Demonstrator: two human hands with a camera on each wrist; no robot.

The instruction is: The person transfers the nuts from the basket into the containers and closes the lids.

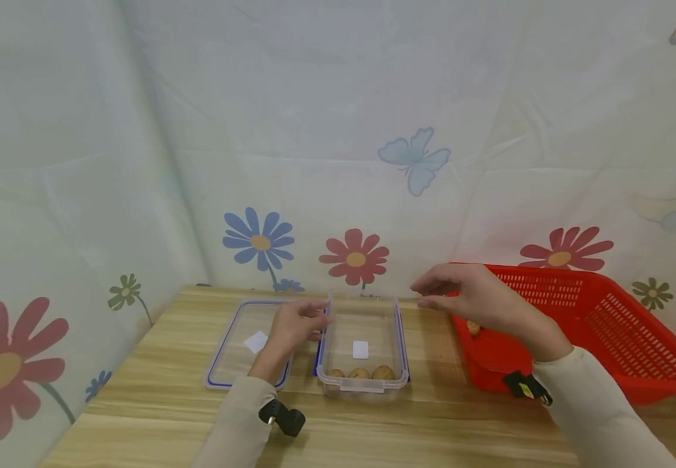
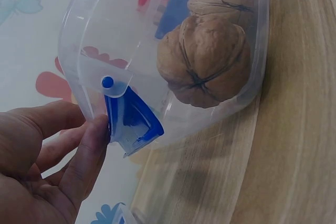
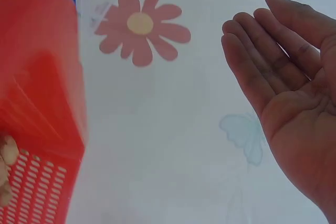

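A clear plastic food container (image 1: pixel 364 325) with blue side clips stands on the table, several walnuts (image 2: pixel 205 61) along its near end. My left hand (image 1: pixel 297 325) is at its left side; in the left wrist view, thumb and fingers pinch the container's edge beside a hanging blue clip (image 2: pixel 131 119). My right hand (image 1: pixel 472 292) is raised between the container and a red plastic basket (image 1: pixel 584 331), above the basket's left rim. Its fingers are extended and the palm (image 3: pixel 299 114) is bare. Inside the basket, light-brown pieces (image 3: pixel 6 156) show partly, probably walnuts.
Left of the container lies its clear lid (image 1: pixel 235 357) with a blue seal, partly behind my left forearm. A wood-grain table (image 1: pixel 156 390) carries everything. Behind it hangs a pale curtain (image 1: pixel 314 97) printed with flowers and butterflies.
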